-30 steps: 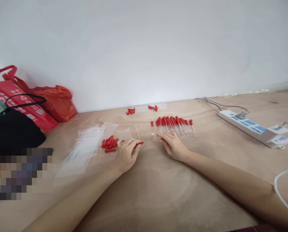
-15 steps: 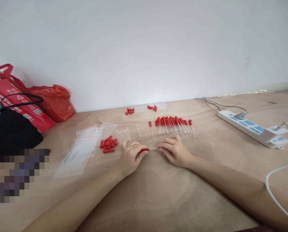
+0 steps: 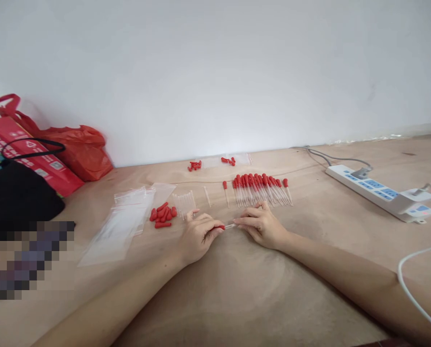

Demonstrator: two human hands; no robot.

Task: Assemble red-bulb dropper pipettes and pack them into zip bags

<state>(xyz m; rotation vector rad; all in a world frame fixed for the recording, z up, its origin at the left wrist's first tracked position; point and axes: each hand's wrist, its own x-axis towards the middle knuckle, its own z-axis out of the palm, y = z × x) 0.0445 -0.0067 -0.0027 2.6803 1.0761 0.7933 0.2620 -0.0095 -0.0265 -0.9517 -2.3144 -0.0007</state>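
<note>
My left hand (image 3: 198,238) pinches a red rubber bulb (image 3: 221,227), mostly hidden by the fingers. My right hand (image 3: 261,225) grips a clear dropper tube (image 3: 230,225) whose near end meets the bulb's mouth; how deep it sits I cannot tell. Beyond my right hand lies a row of droppers (image 3: 261,185) with red bulbs, and one dropper (image 3: 225,193) rests apart on its left. Left of my left hand is a pile of loose red bulbs (image 3: 163,216). Several bare clear tubes (image 3: 184,203) lie behind it, with a single tube (image 3: 207,196) nearby.
Clear zip bags (image 3: 119,231) lie at the left. By the wall are more red bulbs (image 3: 194,166) and a clear bag (image 3: 242,159). A red plastic bag (image 3: 87,152) and a black bag (image 3: 20,197) stand far left. A power strip (image 3: 374,190) with cables occupies the right.
The bulb and tube between my hands have tilted slightly, the bulb end dipping a little. Less of the tube shows between my fingers. Both hands stay in nearly the same place.
</note>
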